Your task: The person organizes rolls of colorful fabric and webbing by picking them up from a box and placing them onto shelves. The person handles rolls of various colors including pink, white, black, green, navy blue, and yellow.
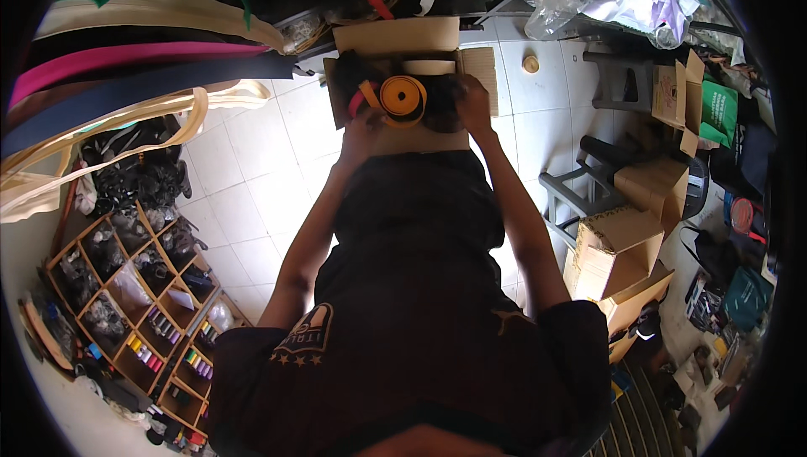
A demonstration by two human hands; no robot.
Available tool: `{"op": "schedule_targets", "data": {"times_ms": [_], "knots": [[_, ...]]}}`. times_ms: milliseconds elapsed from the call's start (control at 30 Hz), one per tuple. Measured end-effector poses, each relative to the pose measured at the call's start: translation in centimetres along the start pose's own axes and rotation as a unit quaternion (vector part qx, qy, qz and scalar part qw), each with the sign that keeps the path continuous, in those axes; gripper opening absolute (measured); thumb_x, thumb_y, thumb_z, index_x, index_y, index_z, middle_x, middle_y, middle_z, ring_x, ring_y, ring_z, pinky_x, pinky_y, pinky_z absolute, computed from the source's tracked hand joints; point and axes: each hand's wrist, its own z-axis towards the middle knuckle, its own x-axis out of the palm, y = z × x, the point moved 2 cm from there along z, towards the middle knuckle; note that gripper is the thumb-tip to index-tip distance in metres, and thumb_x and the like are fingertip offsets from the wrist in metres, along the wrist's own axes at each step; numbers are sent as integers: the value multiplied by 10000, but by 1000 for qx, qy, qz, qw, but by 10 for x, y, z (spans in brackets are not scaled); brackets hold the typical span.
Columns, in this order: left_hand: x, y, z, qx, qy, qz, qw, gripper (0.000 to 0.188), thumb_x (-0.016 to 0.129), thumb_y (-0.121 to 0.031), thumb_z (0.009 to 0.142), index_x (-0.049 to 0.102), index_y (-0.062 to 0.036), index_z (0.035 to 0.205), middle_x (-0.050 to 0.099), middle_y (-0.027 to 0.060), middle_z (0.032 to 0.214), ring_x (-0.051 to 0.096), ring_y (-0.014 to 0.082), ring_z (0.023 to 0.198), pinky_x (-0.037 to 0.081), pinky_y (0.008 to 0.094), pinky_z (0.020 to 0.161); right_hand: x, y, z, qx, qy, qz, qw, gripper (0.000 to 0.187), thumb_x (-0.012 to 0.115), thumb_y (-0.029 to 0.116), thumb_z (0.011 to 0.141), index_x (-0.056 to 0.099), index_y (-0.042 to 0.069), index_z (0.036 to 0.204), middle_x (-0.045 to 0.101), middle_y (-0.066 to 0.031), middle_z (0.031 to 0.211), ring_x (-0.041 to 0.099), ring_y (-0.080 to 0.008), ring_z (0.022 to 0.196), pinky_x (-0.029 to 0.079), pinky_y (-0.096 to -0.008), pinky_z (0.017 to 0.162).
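An open cardboard box (395, 35) stands in front of my body, its flaps folded out. Inside lies a coiled roll of orange webbing (402, 95), its loose end sticking up at the left beside a bit of pink strap (357, 104). Behind it is a cream roll (429, 66), and dark material (441, 104) fills the right side. My left hand (361, 133) is at the box's near left, fingers curled close by the orange roll. My right hand (472, 105) is closed at the box's right side, by the dark material; what its fingers grip is hidden.
Coloured straps and zipper tapes (126, 62) hang at the left, above a wooden compartment shelf (139, 314) with thread spools and bags. Grey stools (580, 192) and cardboard boxes (618, 247) stand at the right. A small tape roll (530, 63) lies on the white tiled floor (252, 146).
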Motion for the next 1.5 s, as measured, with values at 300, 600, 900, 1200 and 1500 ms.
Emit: {"op": "schedule_targets", "data": {"times_ms": [300, 600, 900, 1200, 1500], "knots": [[-4, 9, -31, -87, 94, 36, 991, 245, 572, -221, 966, 638, -68, 1146, 710, 143, 1026, 685, 307, 972, 518, 389, 842, 76, -23, 73, -131, 112, -304, 937, 398, 586, 1, 769, 593, 45, 1165, 635, -168, 1136, 600, -335, 1108, 500, -446, 941], [-17, 30, -85, -154, 33, 43, 987, 200, 555, -156, 978, 642, -35, 1111, 705, 148, 1031, 686, 313, 975, 523, 377, 845, 98, -65, 90, -172, 189, -403, 879, 375, 647, 91, 746, 622, 97, 1120, 679, -152, 1040, 658, -318, 1014, 534, -444, 844], [-13, -5, -51, -77, 9, -56, 995, 198, 562, -128, 981, 657, -45, 1135, 725, 89, 926, 678, 149, 803, 527, 298, 721, 10, -10, 91, -158, 219, -220, 938, 437, 742, 160, 722, 657, 30, 1130, 699, -217, 967, 694, -314, 929, 551, -403, 814], [2, -96, 39, 72, -131, -141, 979, 454, 776, -224, 840, 598, 3, 1191, 679, 131, 1089, 671, 223, 974, 522, 358, 892, -81, 60, 35, 104, 218, 322, 916, 487, 787, 148, 793, 633, -28, 1220, 701, -87, 1066, 639, -161, 976, 468, -324, 919], [-26, -204, 24, 51, 11, -223, 973, 588, 868, -273, 704, 643, 23, 1159, 704, 145, 1050, 669, 215, 995, 505, 348, 920, -135, 172, -3, -7, 97, 440, 893, 573, 692, 219, 901, 482, 27, 1398, 540, -136, 1348, 514, -198, 1221, 378, -334, 1050]]}}
